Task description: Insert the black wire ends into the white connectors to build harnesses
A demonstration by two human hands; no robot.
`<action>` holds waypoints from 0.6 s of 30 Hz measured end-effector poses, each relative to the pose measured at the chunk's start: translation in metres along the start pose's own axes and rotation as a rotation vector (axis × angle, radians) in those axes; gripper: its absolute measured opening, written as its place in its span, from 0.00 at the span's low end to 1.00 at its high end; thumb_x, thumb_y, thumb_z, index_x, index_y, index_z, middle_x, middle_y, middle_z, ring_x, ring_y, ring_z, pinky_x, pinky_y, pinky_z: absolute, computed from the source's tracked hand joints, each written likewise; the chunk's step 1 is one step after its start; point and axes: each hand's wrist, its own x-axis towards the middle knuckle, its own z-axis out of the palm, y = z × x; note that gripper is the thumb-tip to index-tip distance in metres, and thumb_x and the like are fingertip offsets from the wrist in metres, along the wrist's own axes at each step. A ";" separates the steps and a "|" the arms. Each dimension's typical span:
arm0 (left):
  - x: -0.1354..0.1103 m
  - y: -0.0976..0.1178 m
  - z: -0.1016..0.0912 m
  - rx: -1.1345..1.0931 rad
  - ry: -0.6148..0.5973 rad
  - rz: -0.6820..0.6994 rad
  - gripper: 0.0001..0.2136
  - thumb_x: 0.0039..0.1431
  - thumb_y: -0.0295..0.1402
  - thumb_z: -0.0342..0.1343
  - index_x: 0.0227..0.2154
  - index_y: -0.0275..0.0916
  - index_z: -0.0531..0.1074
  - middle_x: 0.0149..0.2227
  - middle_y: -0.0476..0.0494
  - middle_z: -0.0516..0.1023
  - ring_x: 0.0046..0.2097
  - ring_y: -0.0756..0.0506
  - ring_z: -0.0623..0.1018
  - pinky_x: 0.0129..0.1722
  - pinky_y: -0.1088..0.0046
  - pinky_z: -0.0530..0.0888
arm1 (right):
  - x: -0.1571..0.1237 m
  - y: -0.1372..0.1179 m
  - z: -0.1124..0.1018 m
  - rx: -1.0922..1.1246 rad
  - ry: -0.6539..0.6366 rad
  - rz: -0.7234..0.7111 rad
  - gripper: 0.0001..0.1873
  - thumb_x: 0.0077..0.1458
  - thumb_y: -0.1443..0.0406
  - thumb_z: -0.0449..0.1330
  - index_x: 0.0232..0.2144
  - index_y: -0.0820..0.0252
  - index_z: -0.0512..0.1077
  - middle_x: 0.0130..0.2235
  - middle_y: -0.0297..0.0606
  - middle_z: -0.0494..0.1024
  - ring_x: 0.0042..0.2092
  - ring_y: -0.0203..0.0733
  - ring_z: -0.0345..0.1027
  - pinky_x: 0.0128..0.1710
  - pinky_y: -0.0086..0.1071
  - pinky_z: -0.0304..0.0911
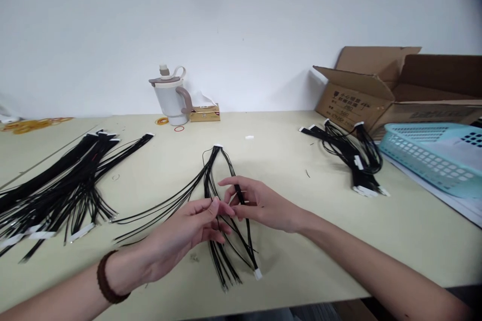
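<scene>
In the head view, a bundle of black wires is spread on the bench between both hands — the left hand is pinched on strands at its middle, the right hand is closed around a black strand beside it, fingertips nearly touching.

Soft, even, bright light fills the scene; shadows under the hands are faint. Edges bow with wide-angle distortion, corners darken, and detail looks slightly soft.
</scene>
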 end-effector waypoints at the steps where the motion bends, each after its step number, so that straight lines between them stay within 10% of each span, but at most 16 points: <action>1: 0.000 0.000 0.002 -0.022 0.037 -0.002 0.11 0.53 0.40 0.54 0.30 0.37 0.73 0.34 0.43 0.73 0.36 0.49 0.72 0.36 0.72 0.70 | 0.000 0.000 0.000 0.002 0.003 -0.009 0.23 0.51 0.66 0.58 0.50 0.56 0.60 0.36 0.33 0.66 0.32 0.29 0.61 0.34 0.30 0.61; 10: -0.007 0.006 0.009 -0.106 0.119 -0.072 0.11 0.55 0.36 0.53 0.36 0.35 0.73 0.35 0.42 0.73 0.32 0.51 0.72 0.26 0.77 0.67 | -0.002 -0.002 0.004 -0.016 0.051 -0.058 0.27 0.49 0.69 0.59 0.51 0.56 0.58 0.36 0.32 0.64 0.35 0.30 0.62 0.36 0.30 0.62; 18: 0.004 0.019 0.003 -0.214 0.325 0.159 0.08 0.57 0.30 0.51 0.31 0.32 0.73 0.29 0.46 0.71 0.29 0.55 0.70 0.32 0.80 0.71 | -0.003 -0.010 0.010 0.172 0.287 0.124 0.36 0.46 0.60 0.64 0.53 0.57 0.51 0.36 0.35 0.69 0.37 0.36 0.68 0.40 0.35 0.66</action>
